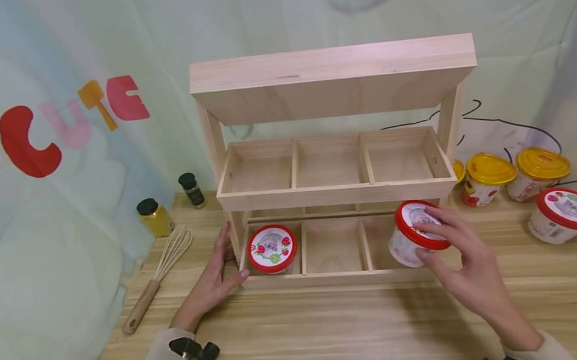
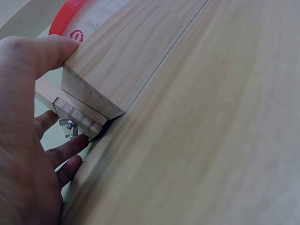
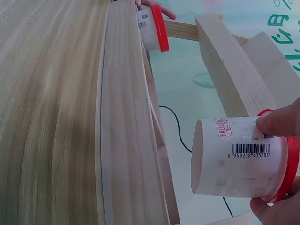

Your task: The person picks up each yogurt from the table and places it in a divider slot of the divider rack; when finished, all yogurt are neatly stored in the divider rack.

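Observation:
A two-tier wooden rack (image 1: 346,192) with divided trays stands on the table. My left hand (image 1: 213,283) grips its lower left end; in the left wrist view the thumb lies on the front board's corner and the fingers beside the wing nuts (image 2: 69,124). My right hand (image 1: 465,255) holds a red-lidded paper tub (image 1: 408,246) by its lid and side. This tub, slightly tilted, hangs over the lower tray's right compartment; its barcode (image 3: 251,149) shows in the right wrist view. Another red-lidded tub (image 1: 272,249) sits in the lower left compartment.
A third red-lidded tub (image 1: 565,215) stands at the right, before several yellow-lidded tubs (image 1: 489,178). On the left lie a whisk (image 1: 156,278), a yellow jar with black lid (image 1: 156,217) and a dark spice bottle (image 1: 192,191). Printed curtains hang behind and at the sides.

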